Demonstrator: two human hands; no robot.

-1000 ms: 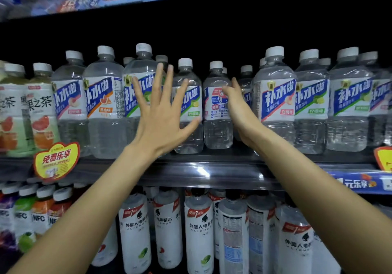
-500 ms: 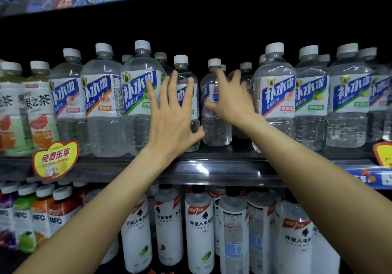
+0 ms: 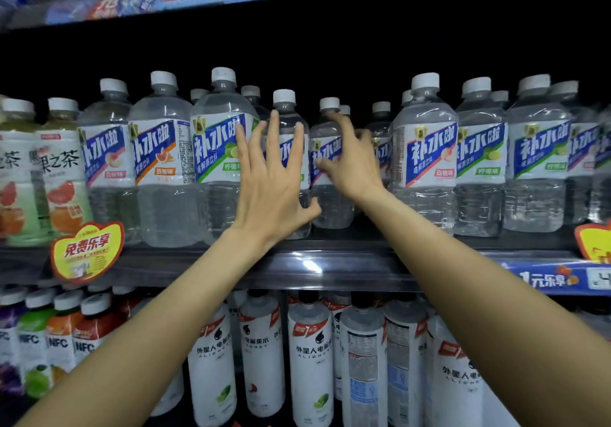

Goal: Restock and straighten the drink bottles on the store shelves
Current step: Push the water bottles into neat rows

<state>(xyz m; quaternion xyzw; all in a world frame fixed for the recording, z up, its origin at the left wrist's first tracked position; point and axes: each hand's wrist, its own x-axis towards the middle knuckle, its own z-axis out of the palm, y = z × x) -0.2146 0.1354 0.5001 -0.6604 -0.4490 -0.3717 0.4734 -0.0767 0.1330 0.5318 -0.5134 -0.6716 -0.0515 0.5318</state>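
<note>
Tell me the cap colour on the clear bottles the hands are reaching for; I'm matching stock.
White caps, seen clearly in the head view.

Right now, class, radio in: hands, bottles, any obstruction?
Left hand open, flat on a recessed bottle. Right hand curling round its neighbour. Nothing blocking.

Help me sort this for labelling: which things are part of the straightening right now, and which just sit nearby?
In the job:
left hand
right hand
two set-back clear bottles
middle shelf

Just nearby:
fruit tea bottles
white bottles below
NFC juices
yellow promo tag
</note>
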